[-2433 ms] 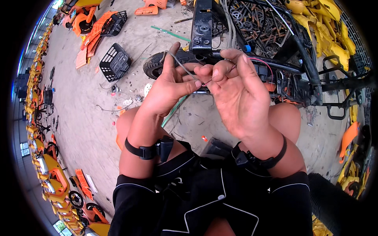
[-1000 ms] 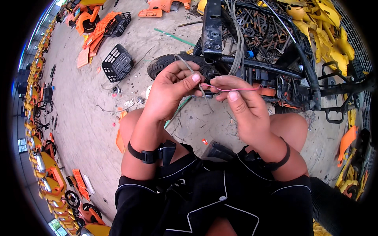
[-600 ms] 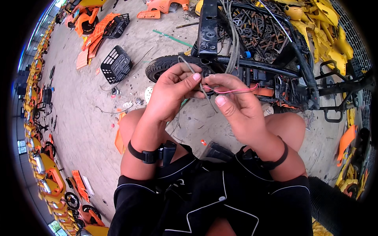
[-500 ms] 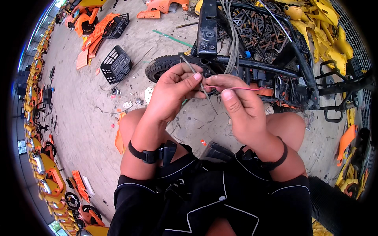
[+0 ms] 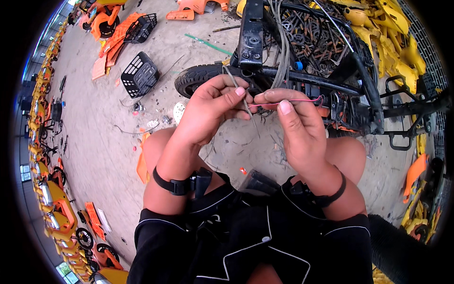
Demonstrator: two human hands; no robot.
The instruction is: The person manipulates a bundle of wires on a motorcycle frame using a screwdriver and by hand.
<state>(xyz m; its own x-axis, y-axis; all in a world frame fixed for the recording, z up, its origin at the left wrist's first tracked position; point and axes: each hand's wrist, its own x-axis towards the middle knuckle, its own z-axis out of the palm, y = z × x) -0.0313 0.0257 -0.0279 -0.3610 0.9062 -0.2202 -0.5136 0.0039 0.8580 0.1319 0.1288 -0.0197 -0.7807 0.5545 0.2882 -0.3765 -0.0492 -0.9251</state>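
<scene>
I see the left hand (image 5: 208, 111) pinching a grey cable (image 5: 230, 75), which could slip should that hold slacken; beside it a thin pink wire (image 5: 302, 100) runs along the right hand (image 5: 302, 130), pinched or merely resting, I cannot tell, and too hard a tug could snap it

The left grip (image 5: 208, 110) pinches a grey cable (image 5: 231, 75); the right grip (image 5: 301, 127) apparently holds a pink wire (image 5: 303, 100).

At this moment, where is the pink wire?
In the head view, the pink wire is just right of centre, running from beside the left hand across the right hand.
</scene>
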